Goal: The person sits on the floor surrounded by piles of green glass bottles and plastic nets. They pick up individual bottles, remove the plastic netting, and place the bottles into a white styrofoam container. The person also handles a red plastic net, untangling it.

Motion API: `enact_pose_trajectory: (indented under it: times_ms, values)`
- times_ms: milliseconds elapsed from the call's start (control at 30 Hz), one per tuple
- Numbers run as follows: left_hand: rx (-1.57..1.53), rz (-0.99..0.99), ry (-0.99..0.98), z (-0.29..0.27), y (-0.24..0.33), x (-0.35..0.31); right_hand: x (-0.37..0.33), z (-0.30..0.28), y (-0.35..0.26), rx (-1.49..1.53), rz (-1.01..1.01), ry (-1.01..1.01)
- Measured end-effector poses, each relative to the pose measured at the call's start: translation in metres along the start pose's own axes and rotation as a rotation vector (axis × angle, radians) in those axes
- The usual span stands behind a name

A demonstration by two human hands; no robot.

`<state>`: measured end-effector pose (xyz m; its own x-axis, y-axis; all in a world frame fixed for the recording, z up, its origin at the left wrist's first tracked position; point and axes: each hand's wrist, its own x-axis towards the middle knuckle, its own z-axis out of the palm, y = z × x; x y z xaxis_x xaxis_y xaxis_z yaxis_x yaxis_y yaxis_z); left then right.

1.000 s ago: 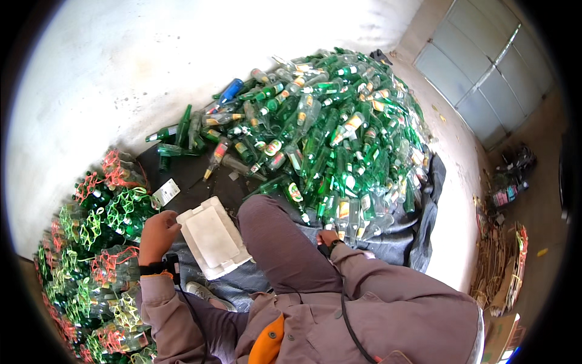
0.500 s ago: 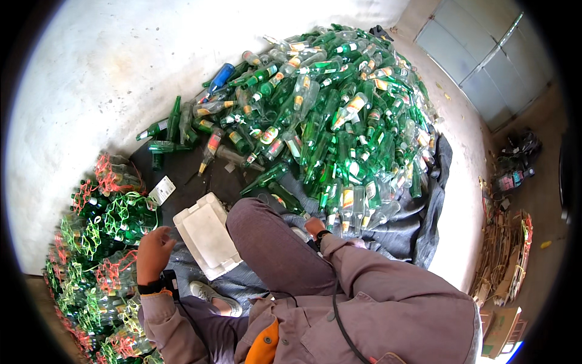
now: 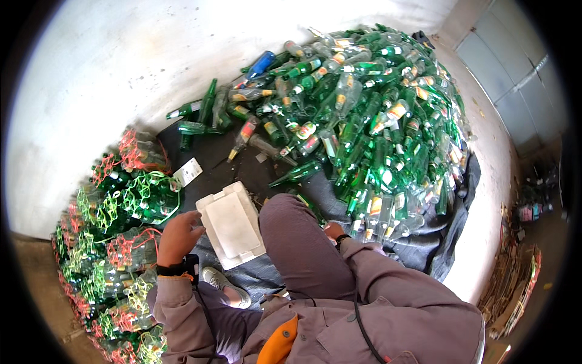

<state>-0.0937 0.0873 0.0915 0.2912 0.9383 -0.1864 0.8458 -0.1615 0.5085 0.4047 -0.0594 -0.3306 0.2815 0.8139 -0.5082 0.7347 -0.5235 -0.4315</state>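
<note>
My left hand (image 3: 180, 235) hovers beside the left edge of a white foam box (image 3: 230, 225), its fingers loosely bent and apart, with nothing in them. Past my raised knee, my right hand (image 3: 333, 230) is low at the near edge of a big heap of glass bottles (image 3: 364, 121). A green bottle (image 3: 310, 207) lies between that hand and the knee, its neck close to the fingers. My right fingertips are mostly hidden, so I cannot make out whether they grip it.
Bottles bundled in red and green netting (image 3: 115, 261) are stacked at my left. A dark sheet (image 3: 212, 145) lies under the heap, with a white card (image 3: 188, 172) on it. Flattened cardboard (image 3: 515, 291) leans at the right, and a metal door (image 3: 509, 67) stands at the far right.
The view has swung, so the whole scene sits further right in it. Both hands stay in nearly the same places beside the box and the heap.
</note>
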Motion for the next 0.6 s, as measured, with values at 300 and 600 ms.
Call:
enact_pose_trajectory:
  times_ms: [300,600]
  values:
    - [0.033,-0.046,0.040,-0.001,-0.020,-0.024,0.002,0.010,-0.019,-0.086,-0.240,-0.290]
    - [0.040,-0.067,0.094,-0.009,-0.024,-0.031,0.003,-0.004,-0.024,0.046,-0.387,-0.203]
